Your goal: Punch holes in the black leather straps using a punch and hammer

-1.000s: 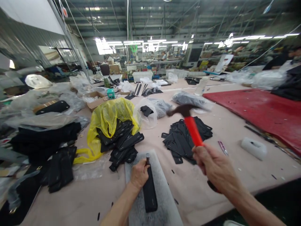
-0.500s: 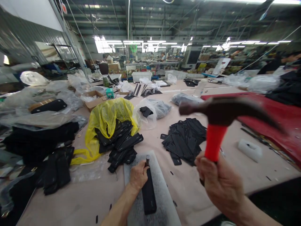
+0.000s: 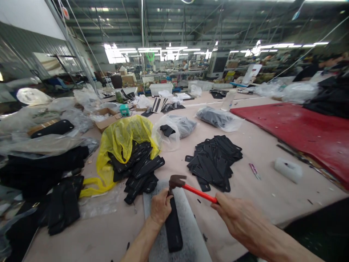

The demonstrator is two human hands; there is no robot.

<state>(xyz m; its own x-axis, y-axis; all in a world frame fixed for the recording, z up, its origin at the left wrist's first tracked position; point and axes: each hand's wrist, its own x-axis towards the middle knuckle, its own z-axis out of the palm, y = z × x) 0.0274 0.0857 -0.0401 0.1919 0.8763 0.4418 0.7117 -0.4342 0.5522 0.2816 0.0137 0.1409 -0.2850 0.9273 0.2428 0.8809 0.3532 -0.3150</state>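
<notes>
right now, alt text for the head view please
Right hand holds a red-handled hammer, its head at a small tool pinched in the left hand at one end of a black strip on a grey board. Beyond: piled black pieces and yellow plastic.

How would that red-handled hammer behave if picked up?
The hammer would probably feel head-heavy: its dark, metal-looking head is bulkier than the slim handle. It's likely stiff, too; the handle extends straight from the right hand.

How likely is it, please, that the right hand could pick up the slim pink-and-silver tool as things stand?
Probably not straight away: the right hand grips the red-handled claw hammer and would likely have to release it first. The tool lies uncovered, seemingly within reach.
</notes>
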